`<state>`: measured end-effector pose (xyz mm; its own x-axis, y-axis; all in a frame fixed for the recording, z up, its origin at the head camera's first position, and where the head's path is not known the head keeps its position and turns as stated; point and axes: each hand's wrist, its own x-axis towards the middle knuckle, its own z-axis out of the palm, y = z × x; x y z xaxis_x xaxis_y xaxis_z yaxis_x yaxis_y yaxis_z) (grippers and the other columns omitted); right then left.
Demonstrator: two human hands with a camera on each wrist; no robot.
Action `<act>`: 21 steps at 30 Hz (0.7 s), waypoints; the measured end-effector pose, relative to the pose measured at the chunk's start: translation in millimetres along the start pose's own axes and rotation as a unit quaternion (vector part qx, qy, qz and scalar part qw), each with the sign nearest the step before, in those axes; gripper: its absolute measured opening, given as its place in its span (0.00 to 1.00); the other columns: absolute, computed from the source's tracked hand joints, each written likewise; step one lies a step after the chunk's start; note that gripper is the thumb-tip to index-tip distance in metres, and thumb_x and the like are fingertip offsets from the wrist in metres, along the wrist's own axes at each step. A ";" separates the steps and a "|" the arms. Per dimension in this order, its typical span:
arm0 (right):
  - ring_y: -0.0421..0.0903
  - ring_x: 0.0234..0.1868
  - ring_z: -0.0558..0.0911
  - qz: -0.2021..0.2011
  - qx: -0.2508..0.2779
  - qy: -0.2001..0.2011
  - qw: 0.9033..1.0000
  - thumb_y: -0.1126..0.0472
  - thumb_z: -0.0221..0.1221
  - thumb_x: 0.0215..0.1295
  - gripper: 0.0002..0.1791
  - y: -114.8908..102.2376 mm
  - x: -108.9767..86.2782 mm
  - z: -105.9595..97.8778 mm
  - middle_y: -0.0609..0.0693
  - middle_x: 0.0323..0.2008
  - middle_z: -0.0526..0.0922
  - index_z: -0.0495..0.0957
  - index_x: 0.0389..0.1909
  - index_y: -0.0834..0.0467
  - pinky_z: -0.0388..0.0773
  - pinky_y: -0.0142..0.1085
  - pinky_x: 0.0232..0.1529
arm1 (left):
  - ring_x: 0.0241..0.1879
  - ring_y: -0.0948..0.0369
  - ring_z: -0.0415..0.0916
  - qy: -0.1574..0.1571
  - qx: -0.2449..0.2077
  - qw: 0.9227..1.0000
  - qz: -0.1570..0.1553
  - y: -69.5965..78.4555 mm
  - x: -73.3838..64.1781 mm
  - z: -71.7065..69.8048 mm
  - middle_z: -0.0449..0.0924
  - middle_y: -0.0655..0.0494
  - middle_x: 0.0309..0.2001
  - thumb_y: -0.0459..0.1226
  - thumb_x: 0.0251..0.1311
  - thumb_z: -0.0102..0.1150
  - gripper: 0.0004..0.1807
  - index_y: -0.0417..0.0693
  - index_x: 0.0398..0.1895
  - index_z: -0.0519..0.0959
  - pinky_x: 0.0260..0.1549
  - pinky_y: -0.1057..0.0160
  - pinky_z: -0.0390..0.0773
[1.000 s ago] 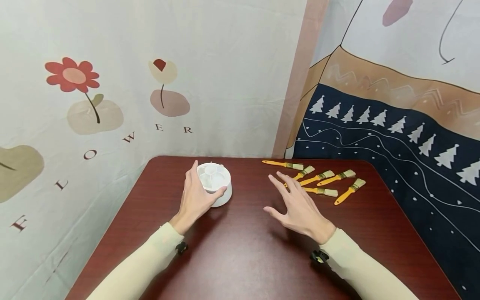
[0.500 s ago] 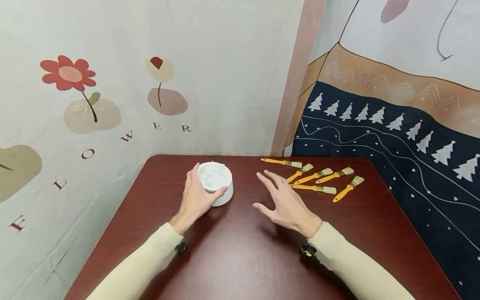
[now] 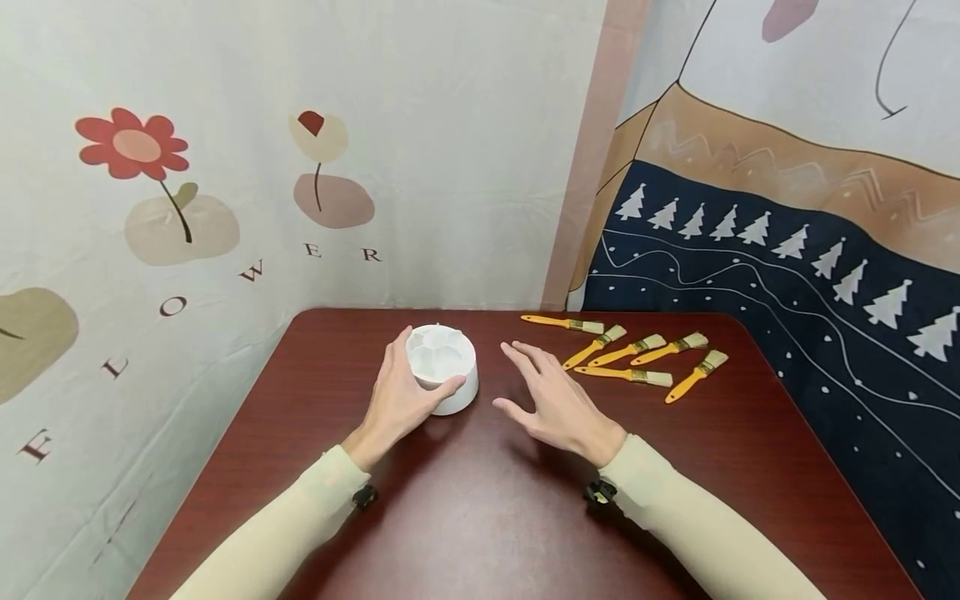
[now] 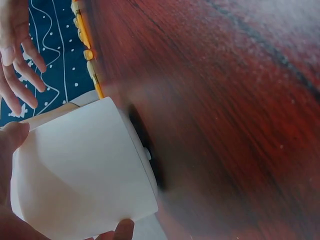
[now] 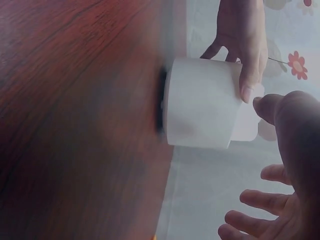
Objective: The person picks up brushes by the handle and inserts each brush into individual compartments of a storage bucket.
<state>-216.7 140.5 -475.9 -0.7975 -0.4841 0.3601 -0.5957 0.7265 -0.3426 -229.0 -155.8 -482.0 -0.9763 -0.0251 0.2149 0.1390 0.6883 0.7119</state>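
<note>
A round white holder [image 3: 465,375], divided inside into compartments, stands upright at the middle of the dark red table. My left hand [image 3: 401,387] grips its left side, thumb across the near rim and fingers around the far side. Its smooth outer wall [image 4: 85,170] fills much of the left wrist view. Whether its base touches the table or hangs just above, I cannot tell. To the right of the holder, my right hand [image 3: 558,400] hovers with fingers spread and nothing in it. In the right wrist view, the holder [image 5: 200,105] appears apart from those fingers.
Several paintbrushes with yellow handles and pale bristles lie loosely at the back right, including one paintbrush [image 3: 696,377] farthest right. The wooden table [image 3: 465,517] meets a pale flower-print curtain [image 3: 465,167] behind and a navy tree-print cloth [image 3: 720,258] on the right.
My left hand has shifted slightly right together with the white holder. My right hand has moved left, away from the brushes and closer to the holder.
</note>
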 end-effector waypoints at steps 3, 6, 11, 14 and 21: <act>0.60 0.84 0.76 0.005 0.002 -0.007 1.000 0.36 0.70 0.82 0.50 -1.0 3.6 2.7 0.58 0.87 0.71 0.61 0.94 0.49 0.83 0.59 0.79 | 0.79 0.37 0.76 -0.010 -0.002 1.000 0.003 2.3 -1.1 0.1 0.67 0.44 0.86 0.64 0.60 0.86 0.71 0.54 0.97 0.52 0.74 0.31 0.81; 0.59 0.84 0.77 0.011 0.005 -0.015 1.000 0.35 0.69 0.83 0.50 -2.2 6.4 5.2 0.57 0.87 0.71 0.61 0.94 0.49 0.82 0.58 0.80 | 0.79 0.38 0.76 -0.019 -0.005 1.000 0.010 3.1 -1.7 1.2 0.67 0.44 0.86 0.63 0.61 0.86 0.70 0.53 0.97 0.52 0.74 0.31 0.81; 0.59 0.83 0.78 0.010 0.012 -0.020 1.000 0.37 0.69 0.83 0.49 -4.9 9.3 8.1 0.57 0.87 0.72 0.62 0.93 0.52 0.81 0.58 0.81 | 0.79 0.38 0.77 -0.032 -0.010 0.999 0.026 7.0 -3.2 3.0 0.69 0.43 0.84 0.61 0.60 0.87 0.69 0.52 0.96 0.53 0.74 0.31 0.81; 0.59 0.83 0.78 0.009 0.018 -0.021 1.000 0.38 0.70 0.83 0.49 -5.9 11.0 9.4 0.57 0.86 0.73 0.62 0.93 0.53 0.81 0.58 0.81 | 0.79 0.38 0.77 -0.039 -0.008 0.999 0.031 11.0 -4.9 3.6 0.69 0.42 0.84 0.60 0.60 0.87 0.69 0.51 0.96 0.54 0.75 0.31 0.81; 0.59 0.83 0.79 0.004 0.026 -0.018 0.999 0.39 0.70 0.84 0.49 -6.1 13.1 11.9 0.59 0.85 0.74 0.62 0.93 0.56 0.81 0.57 0.82 | 0.81 0.36 0.76 -0.053 -0.002 0.997 0.055 16.6 -7.1 6.2 0.69 0.38 0.86 0.60 0.62 0.85 0.68 0.44 0.95 0.54 0.77 0.31 0.80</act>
<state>-224.7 123.8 -479.3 -0.8048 -0.4955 0.3267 -0.5924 0.7045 -0.3909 -220.9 -139.7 -475.9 -0.9672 0.1274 0.2198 0.2465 0.6802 0.6903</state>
